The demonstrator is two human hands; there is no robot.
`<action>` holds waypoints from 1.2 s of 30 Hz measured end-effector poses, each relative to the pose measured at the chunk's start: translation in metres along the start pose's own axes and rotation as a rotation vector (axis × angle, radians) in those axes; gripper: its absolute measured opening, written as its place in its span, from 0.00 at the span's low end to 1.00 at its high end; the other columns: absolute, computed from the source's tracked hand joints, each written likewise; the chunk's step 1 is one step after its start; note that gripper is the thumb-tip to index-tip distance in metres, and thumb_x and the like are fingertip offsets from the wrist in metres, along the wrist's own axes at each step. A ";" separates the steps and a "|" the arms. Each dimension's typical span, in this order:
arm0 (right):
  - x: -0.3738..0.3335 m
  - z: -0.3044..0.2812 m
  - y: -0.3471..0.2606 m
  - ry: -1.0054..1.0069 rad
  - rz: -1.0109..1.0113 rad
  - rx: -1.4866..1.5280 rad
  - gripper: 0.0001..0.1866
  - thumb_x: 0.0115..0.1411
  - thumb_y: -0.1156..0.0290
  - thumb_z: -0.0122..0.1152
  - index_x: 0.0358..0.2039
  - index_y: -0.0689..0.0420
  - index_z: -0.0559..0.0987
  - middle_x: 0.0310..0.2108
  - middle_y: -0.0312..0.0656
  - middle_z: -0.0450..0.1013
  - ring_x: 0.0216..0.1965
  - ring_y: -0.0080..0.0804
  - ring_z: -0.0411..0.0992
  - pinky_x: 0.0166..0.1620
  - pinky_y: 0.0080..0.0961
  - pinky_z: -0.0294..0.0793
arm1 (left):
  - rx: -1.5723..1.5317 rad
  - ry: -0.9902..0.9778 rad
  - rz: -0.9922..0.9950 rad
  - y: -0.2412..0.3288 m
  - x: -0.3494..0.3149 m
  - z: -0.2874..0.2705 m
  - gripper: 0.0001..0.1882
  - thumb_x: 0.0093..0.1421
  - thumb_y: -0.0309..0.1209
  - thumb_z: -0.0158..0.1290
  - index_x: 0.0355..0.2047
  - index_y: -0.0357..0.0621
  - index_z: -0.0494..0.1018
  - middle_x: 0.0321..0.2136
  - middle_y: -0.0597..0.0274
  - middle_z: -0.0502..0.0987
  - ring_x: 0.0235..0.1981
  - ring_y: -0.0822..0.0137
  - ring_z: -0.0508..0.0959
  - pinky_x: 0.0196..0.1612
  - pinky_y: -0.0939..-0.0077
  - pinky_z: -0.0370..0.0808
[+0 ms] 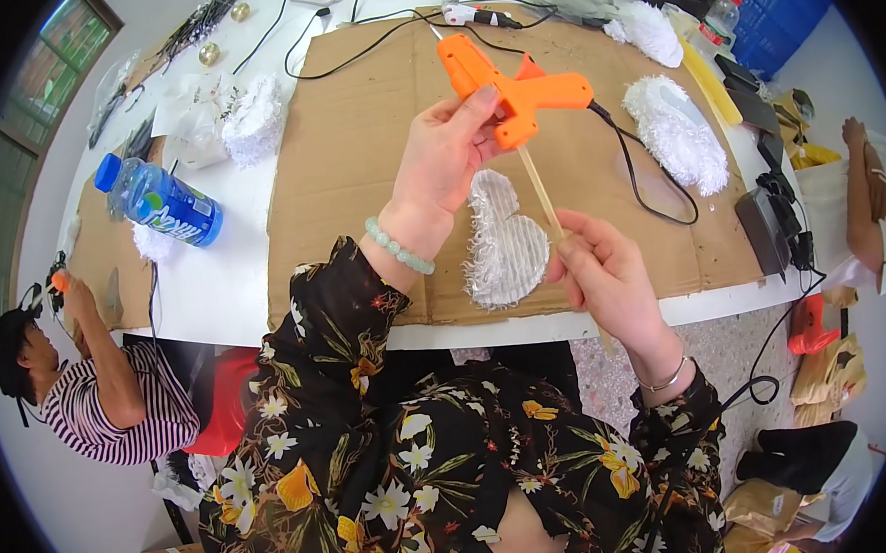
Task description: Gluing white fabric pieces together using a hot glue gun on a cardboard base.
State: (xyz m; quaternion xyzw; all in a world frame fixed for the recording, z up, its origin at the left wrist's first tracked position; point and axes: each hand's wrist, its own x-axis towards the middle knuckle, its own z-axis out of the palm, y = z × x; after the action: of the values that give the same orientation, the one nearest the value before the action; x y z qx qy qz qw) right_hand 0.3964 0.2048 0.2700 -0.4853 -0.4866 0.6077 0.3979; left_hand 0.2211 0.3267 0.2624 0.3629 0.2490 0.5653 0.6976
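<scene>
An orange glue gun (516, 94) is gripped in my left hand (439, 155), raised over the table with its nozzle toward the far side. From its back end runs a long pale glue stick (538, 186). My right hand (600, 268) pinches that stick farther down, close to the table's near edge. Beneath and between my hands lies a white fluffy piece (507, 253) with a ribbed face, flat on the brown cardboard (355, 131). The gun's black cord (621, 142) trails off to the right.
A blue-capped bottle (164, 203) stands at the left beside white fluffy bundles (254, 119). More fluffy pieces (678, 132) lie at the right, near a yellow strip (710, 80). Another glue gun (479, 14) rests at the far edge among cables. Someone in a striped shirt (119, 404) sits at the left.
</scene>
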 end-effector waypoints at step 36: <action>0.023 0.001 -0.001 0.255 -0.282 -0.209 0.10 0.63 0.74 0.47 0.43 0.64 0.70 0.20 0.33 0.67 0.17 0.13 0.61 0.21 0.12 0.61 | 0.016 -0.186 0.052 -0.008 -0.015 0.016 0.17 0.61 0.33 0.53 0.44 0.30 0.71 0.37 0.55 0.77 0.38 0.66 0.78 0.42 0.70 0.78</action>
State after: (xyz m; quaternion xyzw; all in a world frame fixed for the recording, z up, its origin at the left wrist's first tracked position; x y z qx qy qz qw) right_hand 0.3906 0.2265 0.2663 -0.5239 -0.5560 0.4259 0.4847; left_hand 0.2351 0.3079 0.2651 0.4259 0.1782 0.5448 0.7000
